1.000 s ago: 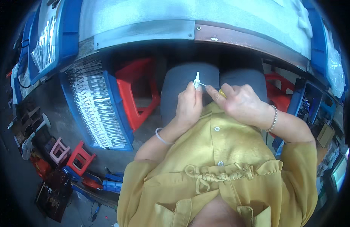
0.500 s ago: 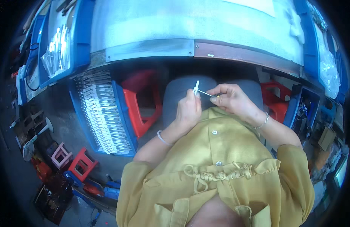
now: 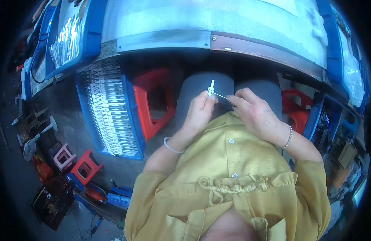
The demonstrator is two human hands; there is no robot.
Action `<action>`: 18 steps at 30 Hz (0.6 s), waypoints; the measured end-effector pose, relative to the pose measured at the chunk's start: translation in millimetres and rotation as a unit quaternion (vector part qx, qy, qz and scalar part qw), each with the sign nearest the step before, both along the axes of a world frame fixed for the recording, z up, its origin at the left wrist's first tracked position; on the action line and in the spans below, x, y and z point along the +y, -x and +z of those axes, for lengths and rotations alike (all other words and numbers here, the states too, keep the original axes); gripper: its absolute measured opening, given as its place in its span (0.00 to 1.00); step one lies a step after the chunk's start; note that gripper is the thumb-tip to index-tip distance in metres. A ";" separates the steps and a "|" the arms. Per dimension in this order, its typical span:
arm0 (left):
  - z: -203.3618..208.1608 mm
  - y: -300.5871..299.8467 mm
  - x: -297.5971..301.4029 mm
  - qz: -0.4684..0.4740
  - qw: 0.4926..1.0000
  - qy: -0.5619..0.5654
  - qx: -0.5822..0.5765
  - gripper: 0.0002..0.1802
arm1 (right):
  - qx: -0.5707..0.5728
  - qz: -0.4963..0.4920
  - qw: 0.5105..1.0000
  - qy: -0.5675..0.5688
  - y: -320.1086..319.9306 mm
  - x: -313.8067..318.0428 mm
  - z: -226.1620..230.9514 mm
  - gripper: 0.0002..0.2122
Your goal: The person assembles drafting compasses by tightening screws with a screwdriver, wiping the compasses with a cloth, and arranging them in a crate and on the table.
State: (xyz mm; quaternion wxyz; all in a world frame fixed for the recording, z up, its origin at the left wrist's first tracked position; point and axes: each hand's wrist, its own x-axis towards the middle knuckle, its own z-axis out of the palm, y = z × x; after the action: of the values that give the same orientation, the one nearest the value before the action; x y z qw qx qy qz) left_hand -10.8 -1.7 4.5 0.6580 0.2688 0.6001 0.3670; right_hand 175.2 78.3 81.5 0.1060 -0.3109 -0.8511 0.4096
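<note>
Above my lap, my left hand [image 3: 198,113] is closed on a small white plastic piece [image 3: 211,88] with a narrow tip pointing away from me. A thin, pale rod [image 3: 220,95] runs from this piece to the fingertips of my right hand [image 3: 254,111]. Those fingers are pinched on the rod's near end, and the back of the hand faces up. Whether the rod is joined to the white piece or only touches it, I cannot tell. Both hands are in front of the worktable's edge, clear of its top.
The pale worktable [image 3: 165,20] spans the far side, with a metal-edged front. At the left stands a blue crate [image 3: 140,136] of lined-up white pieces, beside a red stool [image 3: 143,100]. A blue bin [image 3: 89,44] holds white sticks. Another red stool [image 3: 296,108] stands at right.
My right hand has turned, its back now more upward and its fingers straighter along the rod. The left hand keeps its hold on the white piece. The whole view has shifted slightly.
</note>
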 end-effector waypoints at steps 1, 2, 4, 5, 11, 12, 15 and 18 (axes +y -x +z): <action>0.1 -0.9 0.4 -0.010 0.999 -0.021 0.038 0.11 | -0.001 0.000 1.000 0.003 0.0 0.3 0.1 0.14; -0.2 -1.8 0.4 -0.020 0.996 -0.041 0.076 0.11 | 0.006 -0.009 1.000 0.018 0.2 1.0 0.7 0.14; -1.8 -3.2 -0.3 -0.026 0.994 -0.054 0.096 0.11 | 0.011 -0.018 0.999 0.035 -0.1 2.4 1.3 0.14; -2.8 -3.7 -0.4 -0.031 0.990 -0.069 0.116 0.12 | 0.019 -0.023 0.999 0.040 -0.5 3.2 1.3 0.14; -5.4 -6.8 1.1 -0.034 0.953 -0.190 0.233 0.12 | 0.037 -0.140 0.949 0.280 7.5 7.6 2.9 0.14; -4.3 -7.7 0.4 -0.033 0.954 -0.188 0.233 0.12 | 0.050 -0.235 0.838 0.490 10.2 9.2 5.0 0.14; -3.0 -13.9 2.6 -0.067 0.939 -0.144 0.305 0.09 | 0.018 -0.038 0.998 0.048 7.5 4.5 -14.3 0.13; -4.7 -18.9 1.3 -0.080 0.927 -0.146 0.335 0.09 | -0.007 -0.012 1.000 -0.028 6.8 -3.7 -30.8 0.12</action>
State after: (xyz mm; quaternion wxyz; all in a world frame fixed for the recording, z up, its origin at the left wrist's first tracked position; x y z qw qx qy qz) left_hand 8.0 -0.4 -0.2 0.3992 0.5161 0.7020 0.2855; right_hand 168.3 74.6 50.7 0.1134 -0.3214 -0.8589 0.3822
